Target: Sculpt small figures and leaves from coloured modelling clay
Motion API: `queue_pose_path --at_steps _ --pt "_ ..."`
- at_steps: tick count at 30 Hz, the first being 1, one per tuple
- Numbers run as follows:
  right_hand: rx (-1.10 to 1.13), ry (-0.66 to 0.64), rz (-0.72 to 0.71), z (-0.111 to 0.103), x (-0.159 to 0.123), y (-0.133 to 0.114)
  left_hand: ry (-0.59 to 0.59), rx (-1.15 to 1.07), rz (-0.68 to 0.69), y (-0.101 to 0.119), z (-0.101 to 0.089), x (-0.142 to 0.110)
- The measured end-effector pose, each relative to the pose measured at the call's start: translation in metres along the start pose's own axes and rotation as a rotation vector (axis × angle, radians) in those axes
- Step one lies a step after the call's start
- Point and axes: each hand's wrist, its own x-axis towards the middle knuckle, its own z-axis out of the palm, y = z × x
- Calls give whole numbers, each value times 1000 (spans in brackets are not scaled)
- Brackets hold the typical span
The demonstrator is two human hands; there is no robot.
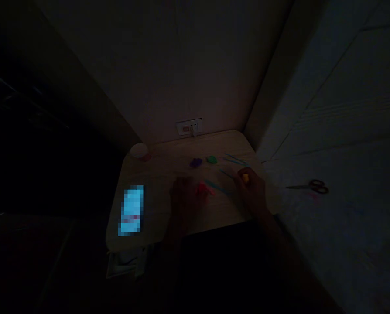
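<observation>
The scene is very dark. My right hand is closed round a small yellow lump over the right side of the table. A thin blue stick points toward its fingertips; whether they touch it I cannot tell. My left hand is low over the middle of the table, its fingers too dark and blurred to make out. Just right of it lies a red, soft-looking lump with a piece sticking out. Another blue strip runs between the two hands. Behind them sit a purple lump and a green lump.
A lit phone lies on the left of the wooden table. A pale cup stands at the back left corner. More blue sticks lie at the back right. Scissors rest on a pale surface to the right. A wall socket is behind.
</observation>
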Motion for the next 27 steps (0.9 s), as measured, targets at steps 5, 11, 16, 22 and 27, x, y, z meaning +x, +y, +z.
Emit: queue_pose_path --at_steps 5,11,16,22,27 --pt "-90 -91 -10 -5 -15 13 -32 101 127 -3 15 -12" --pt "-194 -213 -99 4 -22 9 26 -111 123 -40 -13 9" --pt "-386 -540 -433 44 -39 -21 20 283 194 -64 -38 34" --pt "-454 -593 -483 80 -67 -33 163 274 251 -68 -26 26" --pt "-365 -531 -546 62 -70 -26 252 90 377 -44 -19 -21"
